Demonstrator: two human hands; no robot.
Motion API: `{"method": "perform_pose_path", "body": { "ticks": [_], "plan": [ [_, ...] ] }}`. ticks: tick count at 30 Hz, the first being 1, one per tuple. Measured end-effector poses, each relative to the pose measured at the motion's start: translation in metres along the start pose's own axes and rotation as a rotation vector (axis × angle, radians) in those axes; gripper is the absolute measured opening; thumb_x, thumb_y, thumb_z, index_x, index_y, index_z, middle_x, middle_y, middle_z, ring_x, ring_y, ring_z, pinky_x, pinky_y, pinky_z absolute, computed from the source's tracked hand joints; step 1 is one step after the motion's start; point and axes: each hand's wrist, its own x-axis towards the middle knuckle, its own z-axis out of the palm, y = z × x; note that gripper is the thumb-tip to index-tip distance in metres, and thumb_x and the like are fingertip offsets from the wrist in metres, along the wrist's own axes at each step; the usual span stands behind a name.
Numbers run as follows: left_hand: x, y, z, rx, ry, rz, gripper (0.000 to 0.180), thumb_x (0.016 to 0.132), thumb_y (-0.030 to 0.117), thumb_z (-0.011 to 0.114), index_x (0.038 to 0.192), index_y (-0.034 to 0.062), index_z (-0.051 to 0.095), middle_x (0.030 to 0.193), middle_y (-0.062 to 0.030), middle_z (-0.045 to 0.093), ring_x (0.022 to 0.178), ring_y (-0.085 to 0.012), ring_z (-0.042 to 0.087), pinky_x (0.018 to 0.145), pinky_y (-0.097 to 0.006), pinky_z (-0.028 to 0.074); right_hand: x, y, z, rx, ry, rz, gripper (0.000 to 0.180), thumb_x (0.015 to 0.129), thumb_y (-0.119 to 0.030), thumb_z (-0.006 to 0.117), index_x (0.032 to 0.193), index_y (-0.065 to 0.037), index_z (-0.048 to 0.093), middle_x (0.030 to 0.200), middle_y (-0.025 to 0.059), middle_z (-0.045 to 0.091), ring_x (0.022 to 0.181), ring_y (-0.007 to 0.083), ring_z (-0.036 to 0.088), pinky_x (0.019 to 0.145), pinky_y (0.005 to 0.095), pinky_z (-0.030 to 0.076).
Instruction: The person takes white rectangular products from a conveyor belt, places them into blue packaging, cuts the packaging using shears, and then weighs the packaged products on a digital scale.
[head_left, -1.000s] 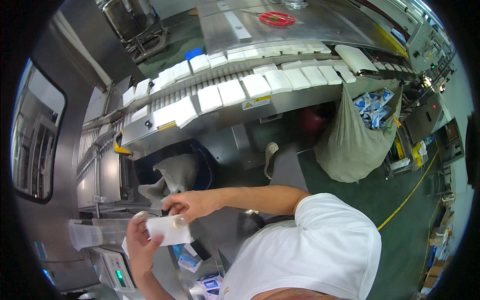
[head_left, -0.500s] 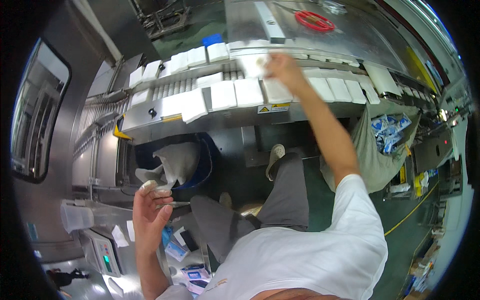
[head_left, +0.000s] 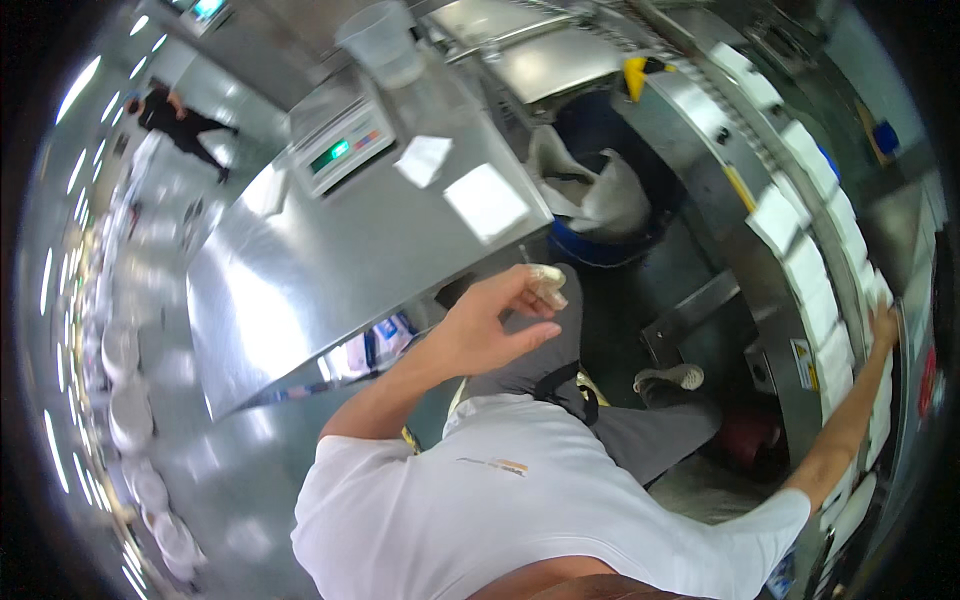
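Note:
My left hand (head_left: 515, 310) hovers in front of my body, near the edge of the steel table (head_left: 330, 290). Its fingers are bent and spread from the thumb, with white coverings on some fingertips and nothing visible between them. Far to the right, my right arm stretches over the conveyor (head_left: 715, 130). There my right hand (head_left: 882, 325) touches the far row of flat white folded pads (head_left: 845, 225); the hand is small, and its grip cannot be made out. Another row of white pads (head_left: 812, 285) lies along the near side of the conveyor.
On the steel table are a digital scale (head_left: 345, 140), a clear plastic jug (head_left: 382, 45), a white sheet (head_left: 487, 203) and a smaller white piece (head_left: 424, 160). A blue bin (head_left: 610, 245) holding pale cloth stands between table and conveyor. Another person (head_left: 180, 120) is far left.
The view has swung left, bringing the table and scale toward the middle and the conveyor to the right. My right hand, blurred with a white pad before, is now at the far row.

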Motion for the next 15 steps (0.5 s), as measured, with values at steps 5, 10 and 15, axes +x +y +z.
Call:
{"method": "perform_pose_path", "body": {
  "ticks": [5, 10, 15],
  "plan": [
    [-0.023, -0.023, -0.042, 0.541, 0.481, 0.115, 0.047, 0.086, 0.006, 0.080, 0.129, 0.0041, 0.062, 0.116, -0.0082, 0.072, 0.108, -0.0202, 0.070, 0.096, -0.034, 0.054, -0.073, -0.049, -0.038, -0.146, 0.539, -0.384, 0.040, 0.104, -0.037, 0.056, 0.121, -0.002, 0.067, 0.107, 0.0243, 0.072, 0.094, 0.0348, 0.072, 0.082, 0.0439, 0.055],
    [0.007, -0.042, -0.086, 0.691, 0.651, 0.148, 0.038, 0.097, 0.015, 0.068, 0.131, 0.0015, 0.059, 0.126, -0.0172, 0.066, 0.118, -0.0320, 0.064, 0.102, -0.040, 0.050, -0.288, -0.174, -0.127, 0.630, -0.008, -0.575, 0.031, 0.105, -0.019, 0.052, 0.129, -0.004, 0.065, 0.107, 0.0106, 0.073, 0.094, 0.0170, 0.072, 0.077, 0.0340, 0.057],
    [0.044, -0.062, -0.094, 0.705, 0.583, 0.119, 0.035, 0.102, 0.016, 0.057, 0.132, 0.0000, 0.056, 0.131, -0.0245, 0.060, 0.122, -0.0427, 0.057, 0.104, -0.045, 0.045, -0.488, -0.322, -0.073, 1.252, -0.959, -0.961, 0.034, 0.108, -0.020, 0.052, 0.135, -0.001, 0.057, 0.117, 0.0148, 0.068, 0.098, 0.0215, 0.073, 0.085, 0.0350, 0.061]
  ]
}}
